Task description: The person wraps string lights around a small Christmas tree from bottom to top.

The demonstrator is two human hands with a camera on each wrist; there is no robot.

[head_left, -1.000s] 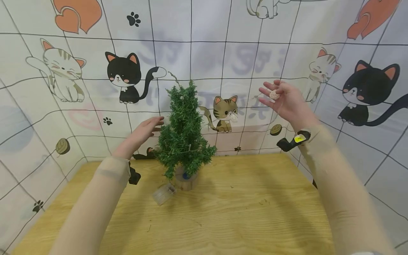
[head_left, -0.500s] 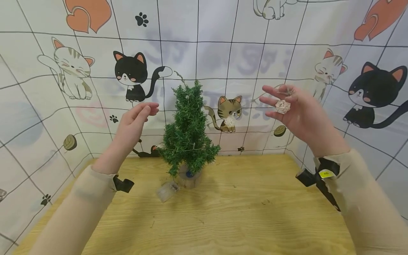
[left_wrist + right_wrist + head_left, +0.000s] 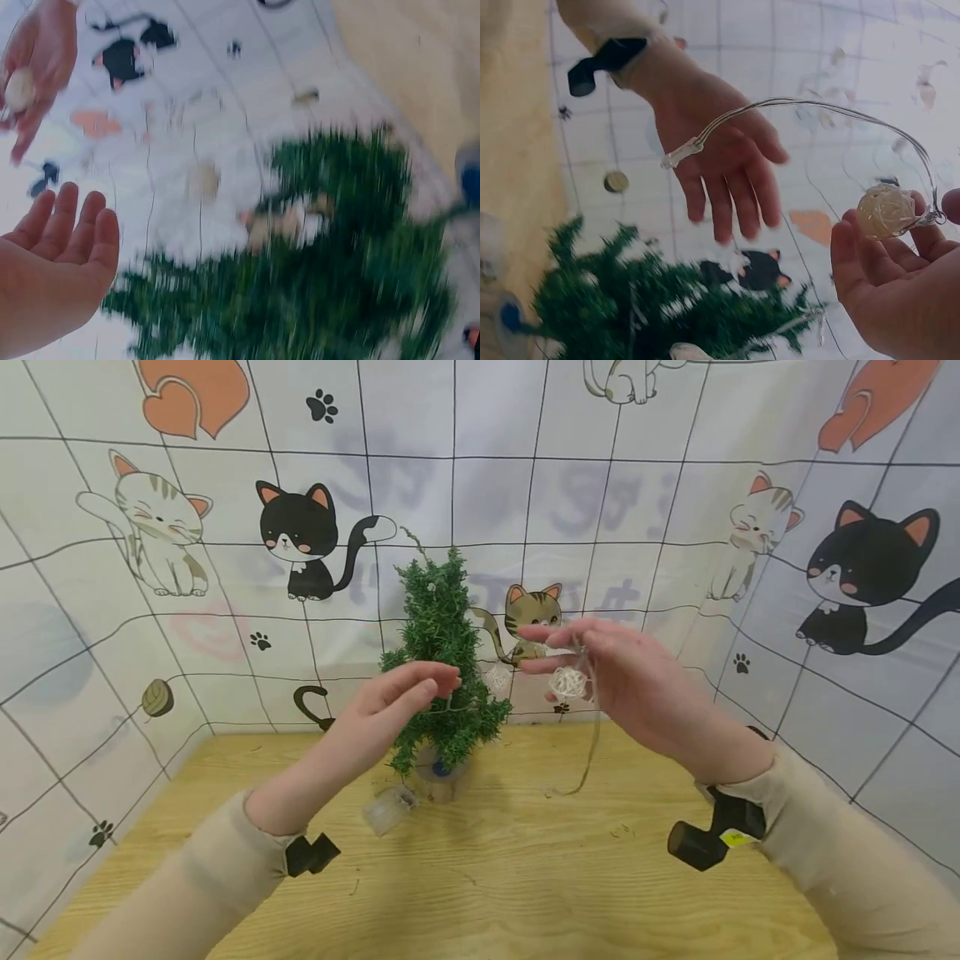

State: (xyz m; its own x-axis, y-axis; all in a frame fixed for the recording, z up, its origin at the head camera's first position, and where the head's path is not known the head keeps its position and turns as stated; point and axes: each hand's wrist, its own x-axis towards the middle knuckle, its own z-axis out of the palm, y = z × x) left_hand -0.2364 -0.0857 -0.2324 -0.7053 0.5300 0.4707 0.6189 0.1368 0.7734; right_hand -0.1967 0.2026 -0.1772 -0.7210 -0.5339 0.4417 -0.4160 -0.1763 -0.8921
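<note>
My right hand [image 3: 637, 685] pinches the thin wire of a string light beside a white woven ball [image 3: 570, 682]. In the right wrist view the wire [image 3: 810, 103] arches from these fingertips across to a clear bulb [image 3: 681, 155] that appears in front of the other palm. My left hand [image 3: 367, 727], fingers relaxed and holding nothing, is in front of the small green artificial tree [image 3: 442, 610]. Whether it touches the branches I cannot tell. Another woven ball [image 3: 497, 676] hangs at the tree's right side. The left wrist view is blurred.
The tree stands on a round wooden base [image 3: 438, 787] toward the back of the wooden table [image 3: 525, 877]. A clear battery box [image 3: 390, 810] lies beside the base. Cloth walls [image 3: 487, 493] printed with cats enclose the back and sides.
My right hand has come left and down toward the tree with the string light. My left hand, first beside the tree, has drawn back and then moved right, in front of it.
</note>
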